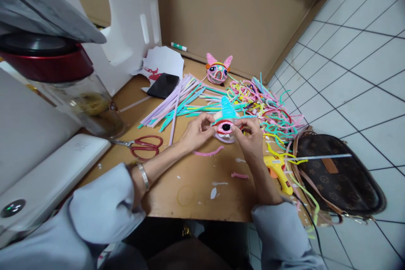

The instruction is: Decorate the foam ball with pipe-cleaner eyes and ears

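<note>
Between my two hands sits a small craft figure with a blue pipe-cleaner horn (227, 109), a red curved strip and one big eye (226, 127) of pink and black. My left hand (201, 130) pinches the eye's left edge. On its right edge, the fingers of my right hand (249, 134) are closed too. Two short pink pipe-cleaner pieces (209, 152) lie on the table below the hands. A finished-looking figure with pink ears (217, 69) stands farther back. The underside of the held figure is partly hidden by my fingers.
Straight pipe cleaners (171, 105) and a tangled pile (268, 107) lie behind the hands. Red-handled scissors (147, 147), a black phone (163, 85) and a lidded glass jar (91, 101) are left. A yellow glue gun (278, 173) and a brown bag (340, 173) are right.
</note>
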### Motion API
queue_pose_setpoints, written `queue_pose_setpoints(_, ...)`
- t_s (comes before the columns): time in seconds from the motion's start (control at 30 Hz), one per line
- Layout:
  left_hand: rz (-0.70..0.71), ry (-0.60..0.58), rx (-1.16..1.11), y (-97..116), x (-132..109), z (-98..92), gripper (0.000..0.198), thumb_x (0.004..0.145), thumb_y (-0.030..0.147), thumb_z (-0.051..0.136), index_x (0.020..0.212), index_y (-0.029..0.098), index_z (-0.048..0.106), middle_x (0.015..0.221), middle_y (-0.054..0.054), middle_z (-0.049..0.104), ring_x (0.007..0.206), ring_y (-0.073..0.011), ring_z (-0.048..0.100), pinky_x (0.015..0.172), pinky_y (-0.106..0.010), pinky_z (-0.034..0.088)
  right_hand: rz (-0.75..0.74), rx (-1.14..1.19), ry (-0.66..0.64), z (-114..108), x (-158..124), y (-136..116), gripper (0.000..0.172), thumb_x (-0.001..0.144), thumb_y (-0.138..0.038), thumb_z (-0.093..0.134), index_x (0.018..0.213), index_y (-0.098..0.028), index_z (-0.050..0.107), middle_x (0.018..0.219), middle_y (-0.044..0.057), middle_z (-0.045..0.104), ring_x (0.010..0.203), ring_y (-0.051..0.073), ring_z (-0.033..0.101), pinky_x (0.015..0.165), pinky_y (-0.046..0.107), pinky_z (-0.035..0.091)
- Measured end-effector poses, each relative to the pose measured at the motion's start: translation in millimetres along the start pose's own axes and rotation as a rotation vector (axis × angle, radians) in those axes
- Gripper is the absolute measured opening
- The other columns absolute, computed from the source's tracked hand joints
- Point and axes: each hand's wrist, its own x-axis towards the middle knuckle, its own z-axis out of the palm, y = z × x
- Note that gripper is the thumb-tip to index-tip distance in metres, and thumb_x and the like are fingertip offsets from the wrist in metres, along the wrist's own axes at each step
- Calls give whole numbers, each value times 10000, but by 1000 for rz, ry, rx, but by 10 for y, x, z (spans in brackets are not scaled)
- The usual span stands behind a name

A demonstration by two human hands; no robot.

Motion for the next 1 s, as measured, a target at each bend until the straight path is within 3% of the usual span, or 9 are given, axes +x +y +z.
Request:
queue_pose_setpoints(0.33, 34, -24, 61, 28, -16, -8, 272, 785, 378, 700, 914, 203, 537, 780, 20, 602, 673, -129, 575, 651, -258, 464, -2, -4, 16, 19, -9, -14, 107, 752, -329, 699, 752, -223, 684, 835, 22, 562, 820, 194, 546, 770, 346, 478)
queue_pose_setpoints(0.5, 41, -46, 67, 23, -17, -51, 322, 800, 441, 727, 921, 192, 562, 788, 12, 610, 673, -129, 572, 638, -254, 455, -6, -10, 23, 10, -12, 0, 132, 760, -344, 717, 749, -217, 683, 828, 18, 557, 804, 185, 533, 773, 346, 472)
queue_pose_setpoints(1.0, -37, -39, -18, 112, -8, 5, 333, 710, 398, 740, 871, 202, 524, 804, 6, 661, 687, -137, 641, 613, -242, 467, 14, -12, -22, 4, 1, -30, 130, 761, -344, 704, 719, -226, 670, 822, 25, 548, 833, 197, 526, 745, 331, 491)
